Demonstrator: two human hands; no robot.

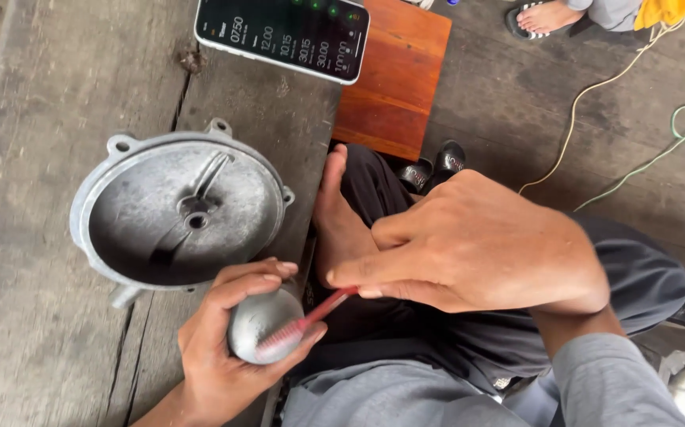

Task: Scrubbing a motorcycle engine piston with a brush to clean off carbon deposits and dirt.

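My left hand (224, 348) is closed around a small rounded grey metal part (257, 323), held low near my lap. My right hand (477, 245) grips the red handle of a small brush (311, 316); its bristle head lies against the metal part's surface. Just above my left hand, a round grey cast-metal cover (180, 209) with bolt lugs on its rim lies hollow side up on the floor. My bare foot (338, 213) rests beside the cover.
A phone (283, 32) with a lit dark screen lies at the top, next to a reddish wooden board (394, 75). Black sandals (433, 166) sit beyond my knee. Yellow and green cords (635, 71) run across the floor at the right. Another person's sandalled foot (544, 16) is at the top right.
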